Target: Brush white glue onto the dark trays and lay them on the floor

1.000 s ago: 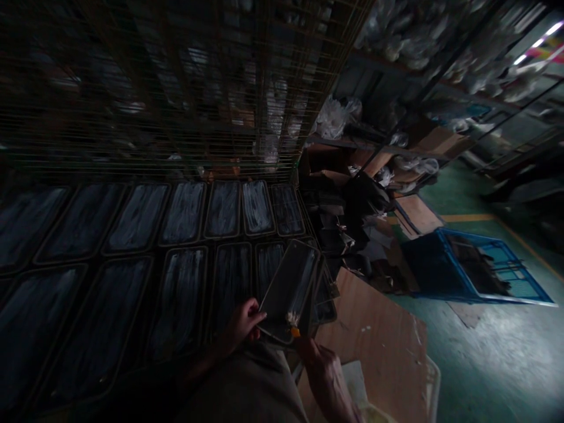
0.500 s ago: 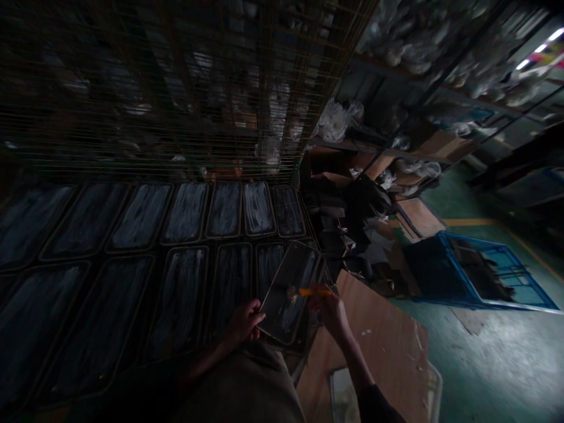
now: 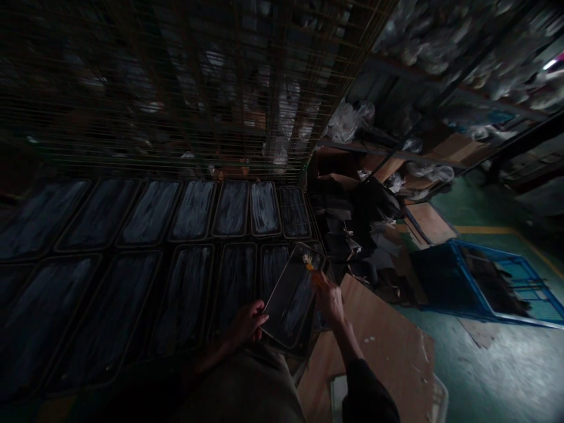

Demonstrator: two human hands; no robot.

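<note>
A dark rectangular panel with rounded corners (image 3: pixel 282 299) is tilted in front of me, with a pale streaky coating along its right part. My left hand (image 3: pixel 250 322) grips its lower left edge between thumb and fingers. In my right hand (image 3: pixel 328 296) is a brush (image 3: pixel 309 265) with an orange handle; its pale bristles are at the panel's upper end. Fingers wrapped round the handle hide most of it. Just left of the held panel lies another streaked panel (image 3: pixel 238 282), one of several similar ones in two rows.
Behind the rows rises a wire mesh rack (image 3: pixel 211 141). A wooden board (image 3: pixel 374 346) lies at my right, and a blue crate (image 3: pixel 445 282) with dark pieces inside stands on the green floor. Shelves at back right hold plastic-wrapped items (image 3: pixel 346 120) and cardboard boxes.
My right hand has moved the brush up from the panel's middle to its upper end. The left hand keeps its hold on the edge. The view has shifted slightly.
</note>
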